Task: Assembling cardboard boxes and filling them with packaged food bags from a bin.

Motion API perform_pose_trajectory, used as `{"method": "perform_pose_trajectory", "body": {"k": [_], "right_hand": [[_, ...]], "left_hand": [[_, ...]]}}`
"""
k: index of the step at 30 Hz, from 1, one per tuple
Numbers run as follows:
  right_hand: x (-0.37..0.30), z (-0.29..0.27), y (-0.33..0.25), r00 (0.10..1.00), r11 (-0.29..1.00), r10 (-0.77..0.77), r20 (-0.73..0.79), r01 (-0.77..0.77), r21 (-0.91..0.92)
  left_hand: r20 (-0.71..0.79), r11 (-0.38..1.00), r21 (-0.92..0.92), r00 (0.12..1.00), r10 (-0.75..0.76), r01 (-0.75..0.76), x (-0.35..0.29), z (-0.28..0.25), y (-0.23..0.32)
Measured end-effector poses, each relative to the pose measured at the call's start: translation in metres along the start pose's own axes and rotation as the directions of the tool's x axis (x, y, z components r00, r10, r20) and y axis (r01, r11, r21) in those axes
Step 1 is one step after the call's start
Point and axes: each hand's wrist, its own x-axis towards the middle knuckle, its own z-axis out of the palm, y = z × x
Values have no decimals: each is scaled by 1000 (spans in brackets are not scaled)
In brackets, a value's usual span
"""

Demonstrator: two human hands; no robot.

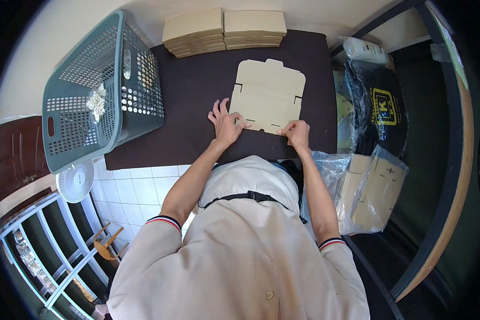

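Observation:
A flat brown cardboard box blank [268,95] with slots and a tab on its far edge lies on the dark-covered table. At its near left corner, my left hand [226,125] pinches the edge between thumb and forefinger, the other fingers spread out over the table cloth. My right hand [297,133] grips the near right corner with its fingers curled. Parts of the fingertips on both hands are hidden. Short slits run along the blank's near edge between my hands.
Two stacks of folded cardboard [224,34] stand at the table's back edge. A grey-green perforated basket [138,80] is at the left. To the right are black plastic packaging [376,101], a white roll [365,50] and bagged cardboard blanks [378,186]. A white fan [75,182] stands lower left.

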Motion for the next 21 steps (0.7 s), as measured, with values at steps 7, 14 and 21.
{"method": "perform_pose_trajectory", "body": {"k": [7,14,21], "right_hand": [[2,2,-6,1000,997,5,-10,-6,-71],[4,-1,2,997,994,-78,30,80,-69],[13,9,13,991,985,-120,-66,111,-131]], "left_hand": [[104,988,8,982,-155,155,11,2,-3],[115,995,-31,989,96,-93,9,2,-15],[60,994,-108,998,-10,17,14,1,-13]]}}
